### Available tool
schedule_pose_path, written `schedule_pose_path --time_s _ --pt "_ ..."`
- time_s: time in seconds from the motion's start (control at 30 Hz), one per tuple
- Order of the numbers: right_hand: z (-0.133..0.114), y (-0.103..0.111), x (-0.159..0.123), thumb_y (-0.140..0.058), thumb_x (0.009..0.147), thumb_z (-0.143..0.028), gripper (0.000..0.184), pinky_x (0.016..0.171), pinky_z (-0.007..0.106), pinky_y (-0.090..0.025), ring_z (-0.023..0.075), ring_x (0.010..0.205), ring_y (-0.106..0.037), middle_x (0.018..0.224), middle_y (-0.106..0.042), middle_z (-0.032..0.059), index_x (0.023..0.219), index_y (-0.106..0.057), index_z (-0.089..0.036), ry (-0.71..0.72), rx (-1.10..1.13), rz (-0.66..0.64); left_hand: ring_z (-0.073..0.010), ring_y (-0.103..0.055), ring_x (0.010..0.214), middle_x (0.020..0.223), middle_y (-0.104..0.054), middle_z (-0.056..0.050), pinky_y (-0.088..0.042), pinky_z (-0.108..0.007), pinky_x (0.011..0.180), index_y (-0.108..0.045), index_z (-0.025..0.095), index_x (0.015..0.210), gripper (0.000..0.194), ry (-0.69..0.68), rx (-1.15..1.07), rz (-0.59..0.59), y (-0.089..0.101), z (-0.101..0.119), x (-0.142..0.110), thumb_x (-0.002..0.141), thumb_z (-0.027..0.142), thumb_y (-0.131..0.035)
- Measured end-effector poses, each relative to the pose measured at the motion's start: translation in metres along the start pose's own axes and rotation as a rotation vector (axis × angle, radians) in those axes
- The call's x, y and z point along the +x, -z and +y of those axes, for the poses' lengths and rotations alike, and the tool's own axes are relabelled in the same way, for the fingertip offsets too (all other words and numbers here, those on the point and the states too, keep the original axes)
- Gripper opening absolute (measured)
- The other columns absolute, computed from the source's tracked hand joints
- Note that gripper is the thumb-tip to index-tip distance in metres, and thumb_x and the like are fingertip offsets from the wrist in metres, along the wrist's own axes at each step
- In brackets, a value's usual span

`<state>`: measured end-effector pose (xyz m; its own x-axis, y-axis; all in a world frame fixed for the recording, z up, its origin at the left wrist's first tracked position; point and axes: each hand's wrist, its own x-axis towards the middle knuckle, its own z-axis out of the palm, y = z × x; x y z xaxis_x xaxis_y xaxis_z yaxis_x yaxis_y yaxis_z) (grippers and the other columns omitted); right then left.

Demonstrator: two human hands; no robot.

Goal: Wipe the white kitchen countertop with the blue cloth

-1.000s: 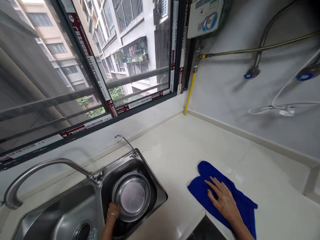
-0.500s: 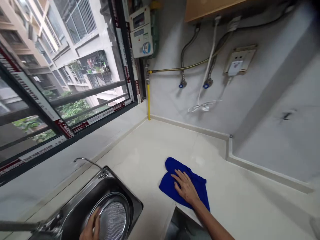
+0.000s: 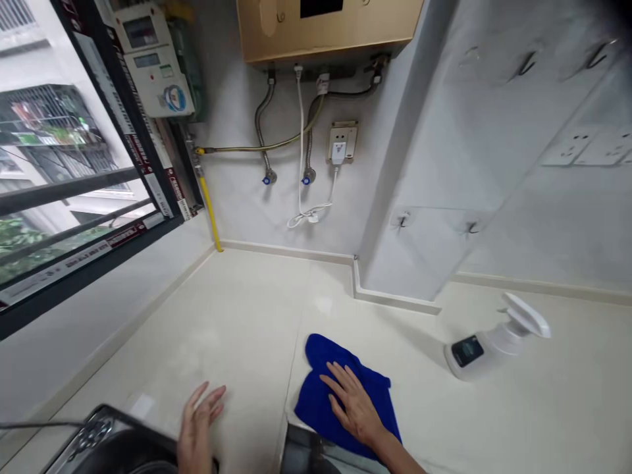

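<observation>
My right hand (image 3: pixel 353 405) lies flat with spread fingers on a blue cloth (image 3: pixel 328 382) that rests on the pale countertop (image 3: pixel 237 316). My left hand (image 3: pixel 197 428) hovers open, fingers apart, just above the counter beside the corner of the steel sink (image 3: pixel 103 441). It holds nothing. Only the sink's rim and dark corner show at the bottom left.
A white spray bottle (image 3: pixel 488 342) lies on its side on the counter at right. The wall corner juts out behind it. A water heater (image 3: pixel 326 26), hoses, a socket (image 3: pixel 342 141), a gas meter (image 3: pixel 151 59) and a yellow pipe (image 3: pixel 210 207) line the back wall. A window (image 3: pixel 59 171) is at left.
The view has swung right, so most of the sink has left the picture. My left hand has come off the round strainer in the sink and now hovers open. My right hand stays on the cloth.
</observation>
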<state>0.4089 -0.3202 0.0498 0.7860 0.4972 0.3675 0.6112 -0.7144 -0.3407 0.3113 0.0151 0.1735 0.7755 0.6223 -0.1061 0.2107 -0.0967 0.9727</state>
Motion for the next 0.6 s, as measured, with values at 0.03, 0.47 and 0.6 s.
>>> schedule_pose_path --time_s 0.03,0.47,0.6 --pt "0.011 0.006 -0.012 -0.046 0.096 -0.025 0.052 0.117 0.056 -0.041 0.0277 0.143 -0.041 0.157 -0.042 0.0034 0.147 -0.044 -0.036 -0.034 -0.024 0.007 -0.0311 -0.052 0.134 0.141 -0.059 -0.014 -0.039 -0.053 0.119 -0.040 0.019 0.144 0.066 -0.069 0.260 -0.108 -0.008 -0.015 0.009 0.089 0.055 -0.036" --pt "0.136 0.017 -0.057 -0.043 0.093 -0.035 0.054 0.111 0.064 -0.040 0.0377 0.140 -0.044 0.156 -0.043 0.0135 0.147 -0.045 -0.026 -0.420 -0.441 0.283 -0.0418 -0.015 0.153 0.164 -0.024 -0.019 -0.014 -0.062 0.122 -0.033 0.017 0.152 0.080 -0.024 1.084 0.111 -0.036 -0.076 0.095 0.089 0.059 -0.007" --pt "0.148 0.006 -0.012 -0.041 0.092 -0.034 0.053 0.113 0.068 -0.032 0.0437 0.144 -0.034 0.156 -0.040 0.0195 0.142 -0.053 -0.017 -0.565 -0.495 0.317 -0.0411 -0.015 0.153 0.163 -0.027 -0.018 -0.016 -0.062 0.121 -0.036 0.017 0.150 0.085 -0.031 1.124 0.165 -0.042 -0.083 0.095 0.086 0.066 -0.010"
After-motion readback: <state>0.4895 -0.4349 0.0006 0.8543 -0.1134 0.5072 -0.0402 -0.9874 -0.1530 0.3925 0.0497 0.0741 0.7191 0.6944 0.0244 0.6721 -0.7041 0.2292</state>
